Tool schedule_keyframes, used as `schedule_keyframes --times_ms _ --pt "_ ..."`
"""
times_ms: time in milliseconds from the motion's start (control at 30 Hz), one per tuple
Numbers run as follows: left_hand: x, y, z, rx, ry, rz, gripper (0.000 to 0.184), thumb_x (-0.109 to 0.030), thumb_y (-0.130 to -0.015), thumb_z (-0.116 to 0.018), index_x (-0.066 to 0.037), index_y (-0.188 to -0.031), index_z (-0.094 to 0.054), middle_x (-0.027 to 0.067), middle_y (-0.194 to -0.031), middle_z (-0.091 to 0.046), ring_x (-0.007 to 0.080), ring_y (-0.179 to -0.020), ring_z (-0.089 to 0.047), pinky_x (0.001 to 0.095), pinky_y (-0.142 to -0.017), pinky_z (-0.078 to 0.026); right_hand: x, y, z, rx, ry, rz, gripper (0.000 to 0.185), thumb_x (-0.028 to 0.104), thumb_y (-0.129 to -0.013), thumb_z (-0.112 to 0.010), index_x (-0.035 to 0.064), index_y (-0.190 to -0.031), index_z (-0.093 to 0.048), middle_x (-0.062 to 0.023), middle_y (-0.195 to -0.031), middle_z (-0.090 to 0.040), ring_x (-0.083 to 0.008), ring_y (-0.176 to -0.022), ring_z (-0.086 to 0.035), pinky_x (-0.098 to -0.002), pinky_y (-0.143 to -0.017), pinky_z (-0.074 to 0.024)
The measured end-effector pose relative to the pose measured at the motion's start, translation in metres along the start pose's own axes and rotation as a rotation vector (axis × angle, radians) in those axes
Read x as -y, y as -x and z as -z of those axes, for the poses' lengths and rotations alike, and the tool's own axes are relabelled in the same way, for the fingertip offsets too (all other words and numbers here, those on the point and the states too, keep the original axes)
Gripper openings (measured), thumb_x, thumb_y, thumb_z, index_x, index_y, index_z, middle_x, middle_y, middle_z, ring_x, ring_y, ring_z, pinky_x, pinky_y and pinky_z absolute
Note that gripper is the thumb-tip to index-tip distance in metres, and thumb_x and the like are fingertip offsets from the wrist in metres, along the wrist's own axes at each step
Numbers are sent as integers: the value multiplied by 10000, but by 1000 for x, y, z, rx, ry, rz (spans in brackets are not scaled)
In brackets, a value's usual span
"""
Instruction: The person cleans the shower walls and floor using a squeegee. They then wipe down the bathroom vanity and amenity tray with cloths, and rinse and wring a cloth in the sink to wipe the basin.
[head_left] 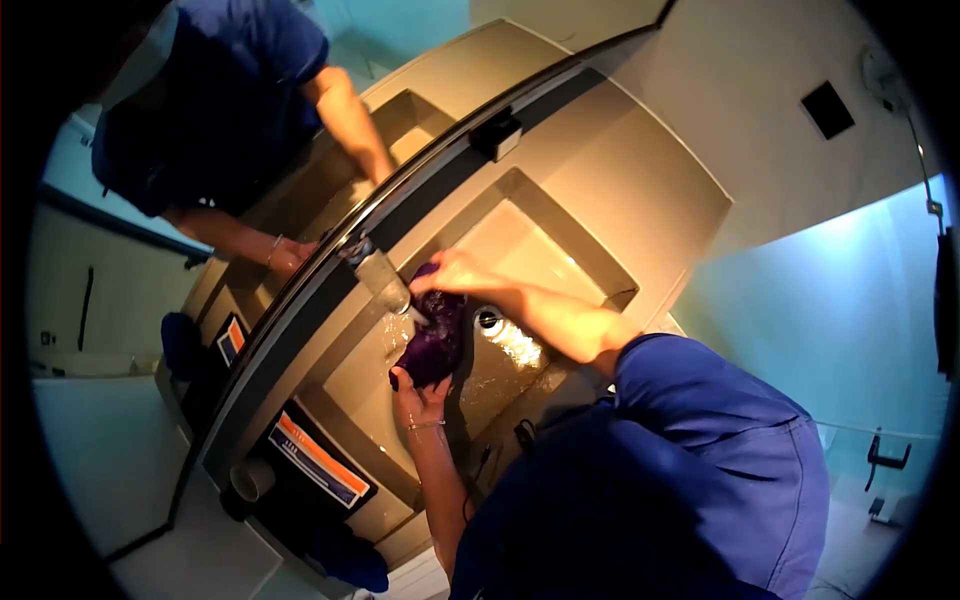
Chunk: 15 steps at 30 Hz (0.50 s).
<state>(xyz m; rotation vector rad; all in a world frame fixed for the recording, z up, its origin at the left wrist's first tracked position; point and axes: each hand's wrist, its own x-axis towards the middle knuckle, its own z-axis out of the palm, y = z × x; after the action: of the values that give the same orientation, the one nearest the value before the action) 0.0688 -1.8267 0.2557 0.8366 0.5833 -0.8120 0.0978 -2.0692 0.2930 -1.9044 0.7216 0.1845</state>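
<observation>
A wet, dark purple cloth [442, 345] is stretched between my hands under the faucet [382, 280], and water runs onto it. My left hand [418, 393], with a thin bracelet at the wrist, holds the cloth's lower end with its fingers around the edge. My right hand [450, 272] is closed on the upper end, its fingertips partly hidden. Below the cloth lies the beige sink basin [570, 240], its floor wet and shiny. The round drain [488, 320] sits just right of the cloth.
A large mirror [110, 440] behind the sink reflects me. A black tray with an orange, white and blue packet [318, 460], a cup [252, 480] and a dark blue item [348, 558] stand at the left. A small dispenser-like box [497, 135] sits by the mirror.
</observation>
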Motion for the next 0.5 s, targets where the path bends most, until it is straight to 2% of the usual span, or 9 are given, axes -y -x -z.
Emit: schedule_keyframes --times_ms 33,133,200,233,333,367,400,467,500 --pt "-2 -1 11 -56 -21 43 615 -533 -862 -502 -83 -1275 -435 135 -1318 -423 373 -1179 -421 577 -943 -393 -18 -11 2 -51 -182 -8 760 422 -560 -797 -74 -1095 -583 -215 -1024 -628 -300 -1011 -590 -353 -860 -463" --pt "-4 -5 34 -189 -42 128 694 -583 -850 -473 -89 -1326 -366 168 -1388 -296 414 -1236 -319 634 -943 -355 -7 3 41 324 -170 137 344 186 -625 -781 -41 -838 -633 -92 -775 -641 -180 -787 -597 -322 -683 -464" --pt "-8 0 33 -224 -27 151 735 -602 -840 -467 -86 -1350 -342 159 -1391 -290 397 -1260 -310 626 -938 -367 -18 8 48 400 -218 320 181 13 -685 -647 -30 -859 -620 -52 -770 -634 -133 -704 -585 -269 -603 -478" --pt "-10 9 27 -199 11 126 714 -584 -869 -426 -31 -1317 -371 183 -1358 -350 406 -1252 -326 613 -963 -353 -7 21 50 288 -124 425 247 -86 -642 -534 5 -857 -615 -51 -766 -628 -155 -719 -595 -282 -612 -475" --pt "-15 23 27 50 482 176 553 -392 -908 -486 15 -1276 -410 198 -1295 -439 392 -1228 -377 589 -992 -339 22 61 54 -2 21 774 343 -111 -597 -475 47 -867 -614 -81 -788 -617 -224 -762 -608 -305 -653 -482" --pt "-15 26 27 19 517 128 488 -287 -885 -487 20 -1260 -427 196 -1275 -461 384 -1220 -393 582 -998 -337 21 68 50 -67 67 905 374 -100 -568 -462 72 -865 -610 -113 -838 -599 -298 -842 -590 -331 -696 -482" --pt "-16 29 26 -7 550 77 436 -182 -863 -489 25 -1243 -444 194 -1255 -484 377 -1211 -408 574 -1004 -334 8 71 43 -44 299 931 357 -75 -587 -482 89 -880 -605 -127 -875 -598 -317 -886 -574 -362 -711 -479" --pt "-21 37 24 -47 579 17 432 -21 -789 -467 30 -1218 -469 186 -1233 -509 368 -1194 -433 567 -1010 -332 -47 74 23 116 316 972 323 -24 -602 -552 99 -896 -601 -116 -882 -602 -316 -907 -571 -379 -727 -476" --pt "-22 46 21 -64 574 11 472 36 -737 -443 31 -1208 -477 180 -1231 -513 366 -1185 -443 566 -1010 -333 -60 81 20 318 507 808 297 29 -620 -600 89 -910 -597 -118 -890 -604 -320 -915 -571 -389 -751 -471"
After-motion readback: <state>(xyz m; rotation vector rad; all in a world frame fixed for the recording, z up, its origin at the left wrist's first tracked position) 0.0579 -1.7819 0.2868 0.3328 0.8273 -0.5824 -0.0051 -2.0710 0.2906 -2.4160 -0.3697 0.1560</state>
